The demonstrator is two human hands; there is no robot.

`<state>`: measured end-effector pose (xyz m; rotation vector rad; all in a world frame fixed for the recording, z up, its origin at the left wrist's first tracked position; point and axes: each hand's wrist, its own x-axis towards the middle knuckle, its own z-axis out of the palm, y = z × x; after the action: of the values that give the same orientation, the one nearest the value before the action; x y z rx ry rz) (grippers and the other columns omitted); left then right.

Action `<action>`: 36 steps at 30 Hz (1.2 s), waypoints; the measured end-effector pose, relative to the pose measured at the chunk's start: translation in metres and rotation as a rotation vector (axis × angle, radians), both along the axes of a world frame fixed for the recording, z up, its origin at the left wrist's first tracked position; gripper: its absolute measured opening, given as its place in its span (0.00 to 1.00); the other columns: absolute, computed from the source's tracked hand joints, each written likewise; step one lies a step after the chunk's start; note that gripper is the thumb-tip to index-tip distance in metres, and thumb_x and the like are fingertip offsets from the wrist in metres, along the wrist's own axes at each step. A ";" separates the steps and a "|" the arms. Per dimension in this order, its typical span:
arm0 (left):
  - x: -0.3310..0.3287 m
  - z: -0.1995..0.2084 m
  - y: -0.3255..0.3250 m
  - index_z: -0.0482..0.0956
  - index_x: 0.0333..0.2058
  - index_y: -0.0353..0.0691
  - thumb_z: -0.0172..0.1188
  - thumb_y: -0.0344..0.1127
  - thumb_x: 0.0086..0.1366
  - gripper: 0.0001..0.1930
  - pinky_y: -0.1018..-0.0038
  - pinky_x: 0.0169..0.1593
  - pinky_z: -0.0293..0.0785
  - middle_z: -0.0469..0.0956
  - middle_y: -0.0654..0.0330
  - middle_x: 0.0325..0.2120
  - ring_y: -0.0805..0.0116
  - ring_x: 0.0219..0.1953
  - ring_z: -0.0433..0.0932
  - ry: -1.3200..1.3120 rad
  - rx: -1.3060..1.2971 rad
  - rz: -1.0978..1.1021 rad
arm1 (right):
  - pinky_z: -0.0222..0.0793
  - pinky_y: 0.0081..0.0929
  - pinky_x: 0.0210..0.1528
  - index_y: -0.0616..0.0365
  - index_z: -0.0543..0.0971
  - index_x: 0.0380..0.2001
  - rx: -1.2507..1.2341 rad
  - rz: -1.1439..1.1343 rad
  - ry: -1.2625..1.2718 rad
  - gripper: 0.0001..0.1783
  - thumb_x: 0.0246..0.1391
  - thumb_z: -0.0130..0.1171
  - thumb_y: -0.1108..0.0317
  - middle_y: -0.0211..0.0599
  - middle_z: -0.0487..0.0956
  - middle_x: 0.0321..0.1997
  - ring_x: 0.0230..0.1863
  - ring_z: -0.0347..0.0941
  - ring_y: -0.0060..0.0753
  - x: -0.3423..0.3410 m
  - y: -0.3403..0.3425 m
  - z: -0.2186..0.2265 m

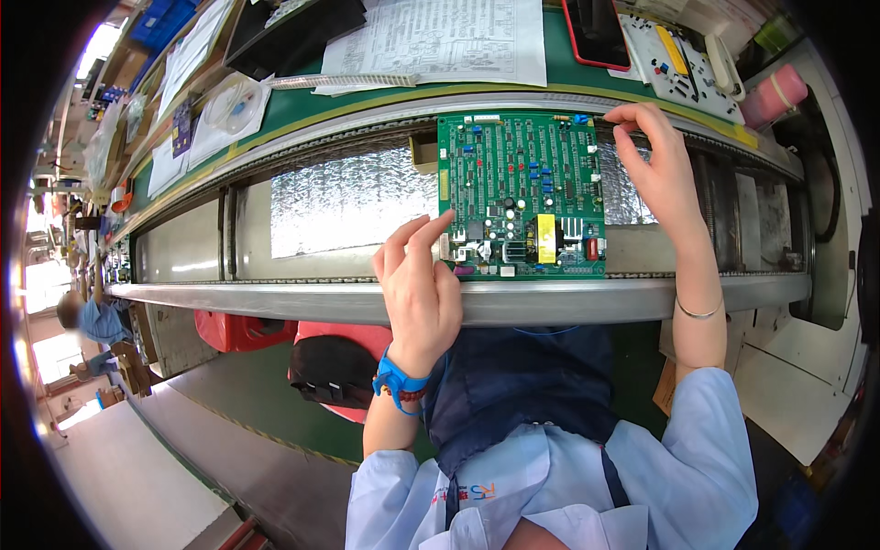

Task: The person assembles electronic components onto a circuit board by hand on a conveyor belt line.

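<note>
Near side now, and we spot lettering: small red characters beside larger orange-and-blue letters on the chest of the light-blue, collared fabric shirt [541, 463], left of its middle. Over on the far side, we see dense dark print covering the large white paper sheet [449, 41], too fine for us to read; pale markings on the green rectangular circuit board [495, 174] are too tiny as well.

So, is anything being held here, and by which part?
Nothing looks gripped: the circuit board lies on the conveyor. The left hand is at the board's left edge, the right hand beside its upper right corner; contact is unclear.
</note>
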<state>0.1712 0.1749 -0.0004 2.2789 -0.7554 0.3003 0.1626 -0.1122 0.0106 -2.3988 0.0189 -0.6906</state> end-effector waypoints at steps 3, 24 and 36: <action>0.002 0.004 -0.007 0.72 0.46 0.34 0.46 0.22 0.51 0.21 0.64 0.54 0.58 0.78 0.57 0.36 0.57 0.49 0.69 0.008 -0.050 -0.079 | 0.66 0.24 0.44 0.64 0.73 0.37 0.045 -0.031 0.099 0.07 0.53 0.52 0.76 0.37 0.75 0.37 0.37 0.72 0.30 -0.002 -0.003 0.002; 0.003 0.010 -0.044 0.71 0.47 0.35 0.49 0.25 0.52 0.20 0.61 0.55 0.56 0.78 0.56 0.29 0.56 0.50 0.70 0.004 0.061 -0.304 | 0.66 0.33 0.35 0.63 0.74 0.31 -0.069 -0.152 0.461 0.10 0.53 0.46 0.68 0.46 0.75 0.27 0.31 0.72 0.44 -0.014 -0.020 -0.005; 0.001 0.011 -0.045 0.72 0.46 0.34 0.50 0.23 0.53 0.19 0.63 0.53 0.60 0.76 0.53 0.40 0.55 0.48 0.70 -0.023 -0.002 -0.257 | 0.68 0.34 0.35 0.65 0.74 0.25 -0.030 -0.001 0.620 0.14 0.53 0.43 0.66 0.44 0.76 0.24 0.30 0.74 0.42 -0.015 -0.021 -0.007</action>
<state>0.1719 0.1303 0.0105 2.1488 -1.0460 0.2071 0.1472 -0.1336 0.0040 -2.5466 0.2678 0.0749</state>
